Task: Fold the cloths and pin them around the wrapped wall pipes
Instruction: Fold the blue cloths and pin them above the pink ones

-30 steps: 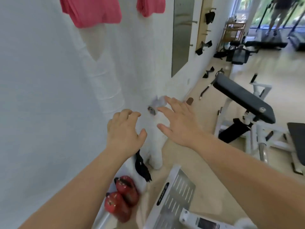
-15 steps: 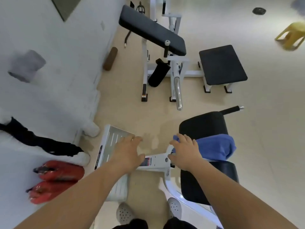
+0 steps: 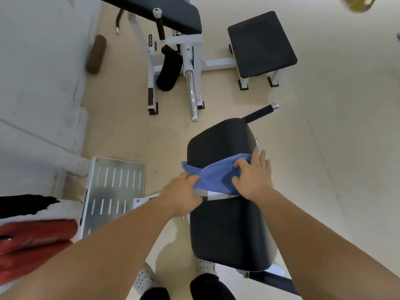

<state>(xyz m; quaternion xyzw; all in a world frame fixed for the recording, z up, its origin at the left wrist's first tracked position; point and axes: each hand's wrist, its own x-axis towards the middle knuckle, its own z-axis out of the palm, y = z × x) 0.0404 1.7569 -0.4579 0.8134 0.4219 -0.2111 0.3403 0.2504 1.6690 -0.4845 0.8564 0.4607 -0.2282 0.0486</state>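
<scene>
Blue cloth (image 3: 216, 176) sits on the black pad (image 3: 220, 144). Your left hand (image 3: 180, 197) and right hand (image 3: 253, 179) both grab it with curled fingers. Folding and pinning look still to do.

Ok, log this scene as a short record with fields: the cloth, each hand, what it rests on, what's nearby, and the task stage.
cloth: blue cloth, bunched, not folded
rests on: black seat pad of a gym machine
left: left hand grips the cloth's left end
right: right hand grips its right part
nearby: metal footplate on the left; red objects by the wall, blurred
stage: cloth not yet pinned
</scene>
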